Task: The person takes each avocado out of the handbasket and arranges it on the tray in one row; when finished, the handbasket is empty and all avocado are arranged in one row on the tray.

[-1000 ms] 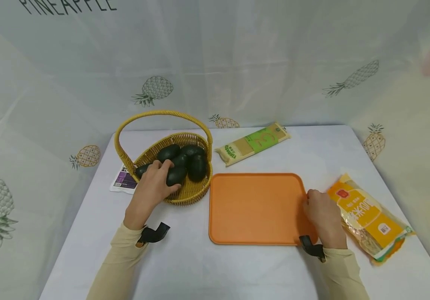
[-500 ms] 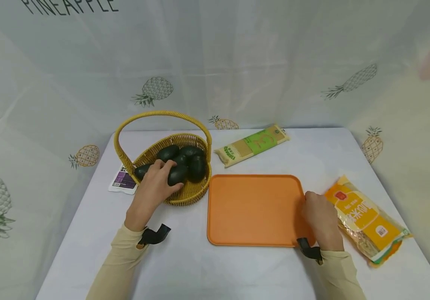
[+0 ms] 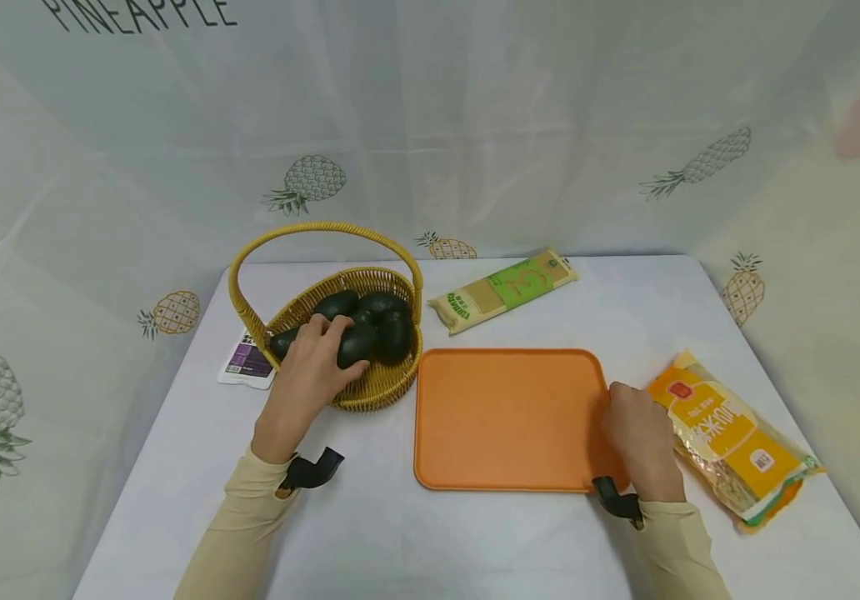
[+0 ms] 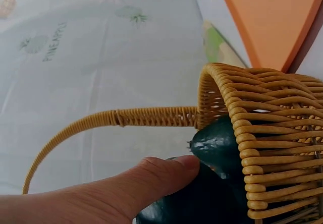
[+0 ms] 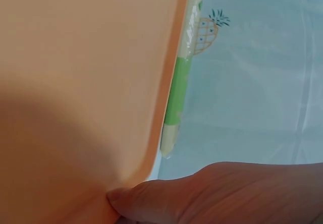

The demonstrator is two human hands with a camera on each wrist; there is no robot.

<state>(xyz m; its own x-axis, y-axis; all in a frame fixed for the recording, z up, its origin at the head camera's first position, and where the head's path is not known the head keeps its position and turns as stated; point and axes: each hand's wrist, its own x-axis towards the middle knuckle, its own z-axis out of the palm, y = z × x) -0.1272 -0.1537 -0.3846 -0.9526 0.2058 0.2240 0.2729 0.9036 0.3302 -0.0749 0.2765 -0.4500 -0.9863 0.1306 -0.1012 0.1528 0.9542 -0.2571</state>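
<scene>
In the head view a yellow wicker basket [image 3: 377, 392] with a tall handle holds several dark green avocados [image 3: 394, 337]. The left hand [image 3: 302, 379] reaches over its near rim, fingers and thumb curled round one avocado [image 3: 357, 344]; in the left wrist view the thumb [image 4: 166, 176] lies against dark green skin. An orange tray [image 3: 508, 421] lies flat right of the basket. The right hand [image 3: 643, 437] grips the tray's right edge; the right wrist view shows its thumb [image 5: 151, 200] on the tray's rim, its other fingers mostly hidden.
A green-and-tan packet [image 3: 505, 290] lies behind the tray. At the right is a yellow-orange bag [image 3: 733, 437] of grain-like food, close to the right hand. A white and purple packet [image 3: 248, 363] lies partly under the basket's left side. A pineapple-print cloth [image 3: 490, 150] hangs behind the table.
The left hand and the avocado it holds have shifted very slightly to the right within the basket. The right hand keeps its grip on the tray's edge.
</scene>
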